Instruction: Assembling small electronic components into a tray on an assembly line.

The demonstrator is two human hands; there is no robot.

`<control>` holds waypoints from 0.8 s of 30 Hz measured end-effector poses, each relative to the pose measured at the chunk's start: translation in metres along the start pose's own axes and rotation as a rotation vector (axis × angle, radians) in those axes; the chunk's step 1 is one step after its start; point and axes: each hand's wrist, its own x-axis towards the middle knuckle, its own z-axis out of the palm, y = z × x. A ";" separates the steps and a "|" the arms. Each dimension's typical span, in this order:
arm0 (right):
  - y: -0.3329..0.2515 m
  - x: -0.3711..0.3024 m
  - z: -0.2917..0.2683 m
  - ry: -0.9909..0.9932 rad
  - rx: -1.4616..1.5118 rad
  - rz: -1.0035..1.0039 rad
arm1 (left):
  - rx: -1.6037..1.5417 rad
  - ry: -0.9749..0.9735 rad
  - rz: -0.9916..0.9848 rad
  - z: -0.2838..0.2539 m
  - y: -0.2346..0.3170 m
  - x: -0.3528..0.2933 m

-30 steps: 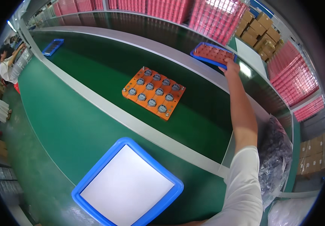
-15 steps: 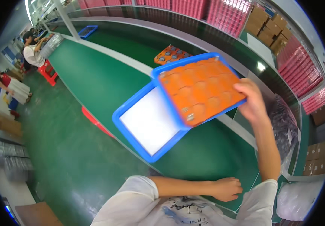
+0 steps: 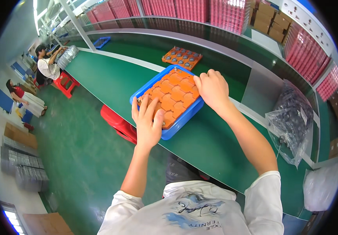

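An orange plate [image 3: 175,93] with rows of rounded recesses lies in a blue tray [image 3: 185,122] on the green bench. My left hand [image 3: 147,124] rests on the plate's near left edge, fingers stretched and spread. At the plate's right corner my right hand [image 3: 214,89] is closed, its thumb on the edge and its other fingers curled. Whether a second blue tray sits underneath is hard to see. Beyond the tray stands another orange plate [image 3: 182,57] with round grey parts in its recesses.
The green bench [image 3: 110,74] runs away to the far left, where a person sits on a red stool [image 3: 66,84]. A clear plastic bag [image 3: 290,121] of dark parts lies to the right. A red stool [image 3: 118,123] stands by the near edge. Another blue tray [image 3: 101,42] lies far back.
The orange plate and its blue tray have come down leftward over the other tray, hiding the white sheet. My left hand has moved up from near my body onto the plate.
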 end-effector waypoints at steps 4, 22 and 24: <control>-0.008 0.014 -0.017 -0.245 -0.041 0.080 | -0.210 0.203 0.045 0.020 -0.008 -0.009; 0.144 -0.095 -0.122 0.046 1.316 0.679 | 0.148 0.009 0.374 -0.008 -0.003 -0.014; 0.165 -0.123 -0.122 -0.026 1.232 0.722 | 0.178 -0.062 0.384 -0.012 0.002 -0.014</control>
